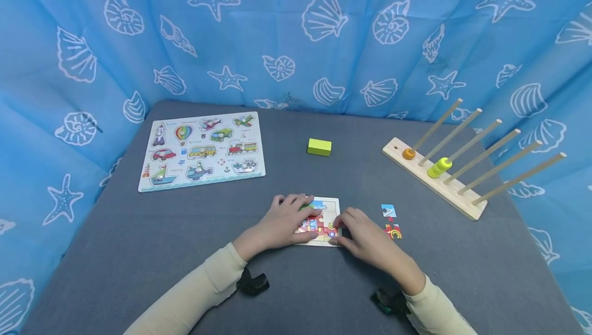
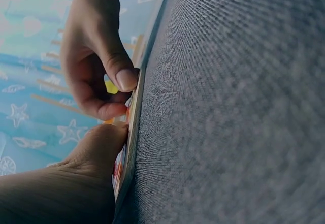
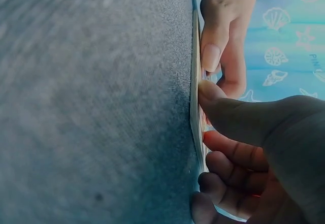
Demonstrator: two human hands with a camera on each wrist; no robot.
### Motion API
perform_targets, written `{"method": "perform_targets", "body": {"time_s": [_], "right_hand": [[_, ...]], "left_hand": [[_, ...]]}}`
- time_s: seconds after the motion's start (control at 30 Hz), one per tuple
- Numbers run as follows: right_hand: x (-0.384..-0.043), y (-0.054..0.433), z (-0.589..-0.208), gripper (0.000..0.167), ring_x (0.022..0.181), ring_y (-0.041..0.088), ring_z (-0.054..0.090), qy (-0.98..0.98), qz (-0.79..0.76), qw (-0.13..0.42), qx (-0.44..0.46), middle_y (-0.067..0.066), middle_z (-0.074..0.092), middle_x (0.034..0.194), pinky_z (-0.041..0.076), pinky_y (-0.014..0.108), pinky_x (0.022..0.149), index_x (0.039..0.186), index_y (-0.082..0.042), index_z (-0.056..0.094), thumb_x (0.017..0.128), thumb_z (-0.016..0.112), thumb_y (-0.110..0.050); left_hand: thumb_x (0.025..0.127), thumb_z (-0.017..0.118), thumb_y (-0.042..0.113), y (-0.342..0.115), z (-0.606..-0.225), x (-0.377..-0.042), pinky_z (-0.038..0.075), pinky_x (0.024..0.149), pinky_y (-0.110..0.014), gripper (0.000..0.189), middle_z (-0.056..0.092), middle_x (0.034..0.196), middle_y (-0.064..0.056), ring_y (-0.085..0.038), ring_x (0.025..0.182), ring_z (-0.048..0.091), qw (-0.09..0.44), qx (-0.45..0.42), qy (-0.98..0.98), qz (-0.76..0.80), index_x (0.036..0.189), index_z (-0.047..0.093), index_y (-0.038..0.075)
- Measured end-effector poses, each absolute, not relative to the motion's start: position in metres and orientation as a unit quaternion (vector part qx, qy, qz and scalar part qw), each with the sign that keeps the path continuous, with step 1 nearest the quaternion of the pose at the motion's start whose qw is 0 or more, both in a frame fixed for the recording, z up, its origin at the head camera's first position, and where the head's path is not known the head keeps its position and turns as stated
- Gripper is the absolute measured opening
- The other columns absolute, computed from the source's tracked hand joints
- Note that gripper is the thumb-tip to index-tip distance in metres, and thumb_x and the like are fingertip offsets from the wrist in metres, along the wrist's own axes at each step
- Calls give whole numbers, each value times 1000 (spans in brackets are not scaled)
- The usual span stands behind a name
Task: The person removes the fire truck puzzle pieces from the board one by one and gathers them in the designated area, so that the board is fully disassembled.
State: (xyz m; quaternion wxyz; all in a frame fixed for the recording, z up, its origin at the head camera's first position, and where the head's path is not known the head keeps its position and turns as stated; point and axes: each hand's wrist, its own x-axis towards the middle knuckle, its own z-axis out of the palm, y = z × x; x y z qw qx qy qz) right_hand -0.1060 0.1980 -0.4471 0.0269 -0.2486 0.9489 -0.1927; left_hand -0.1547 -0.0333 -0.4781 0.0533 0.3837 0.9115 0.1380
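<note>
A small jigsaw puzzle (image 1: 330, 212) in a pale tray lies between both hands, its upper right part showing bare cream backing. My left hand (image 1: 279, 225) rests across its left side, fingers stretched over the picture and thumb near the lower edge. On the right edge, my right hand (image 1: 370, 238) has bent fingers, with thumb and index finger pinching at a red puzzle piece (image 1: 331, 233) by the lower right corner. In the right wrist view, the right thumb (image 3: 228, 109) touches the tray's rim (image 3: 195, 82). Two loose jigsaw pieces, one blue (image 1: 388, 210) and one red (image 1: 393, 231), lie right of the right hand.
A vehicle peg puzzle board (image 1: 217, 164) lies at the back left. Behind the jigsaw sits a green block (image 1: 319, 147). A wooden peg stand (image 1: 455, 198) with slanting rods and a few beads stands at the right. A blue seashell curtain (image 1: 296, 32) hangs behind the grey table.
</note>
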Motion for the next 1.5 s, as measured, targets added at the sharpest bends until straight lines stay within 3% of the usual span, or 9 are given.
{"method": "perform_targets", "body": {"time_s": [0.23, 0.53, 1.03, 1.5], "right_hand": [[-107, 197, -447, 27, 75, 8, 44, 943, -222, 14, -249, -3, 53, 86, 42, 25, 66, 96, -9, 58, 81, 78, -19], [-105, 195, -444, 26, 69, 7, 47, 935, -260, 38, -239, -3, 53, 82, 41, 20, 60, 100, -10, 57, 83, 76, -16], [-103, 198, -446, 35, 73, 8, 49, 919, -285, 76, -262, -2, 53, 88, 42, 20, 63, 112, -6, 58, 85, 74, -21], [-99, 203, -442, 23, 74, 6, 50, 927, -247, 68, -275, -4, 54, 90, 45, 22, 64, 106, -9, 62, 87, 71, -20]], "left_hand": [[93, 45, 61, -32, -476, -155, 29, 103, -52, 55, 35, 152, -1, -22, 139, 31, 54, 378, 915, 129, 139, 49, 31], [93, 47, 59, -32, -475, -153, 29, 102, -53, 55, 36, 152, -2, -23, 140, 31, 47, 385, 912, 135, 140, 49, 30], [94, 45, 59, -32, -475, -153, 25, 106, -53, 55, 31, 155, 0, -20, 143, 25, 73, 381, 911, 139, 142, 46, 31], [94, 45, 60, -34, -476, -153, 26, 105, -53, 56, 31, 155, -1, -22, 142, 26, 74, 379, 912, 140, 142, 46, 31]]}}
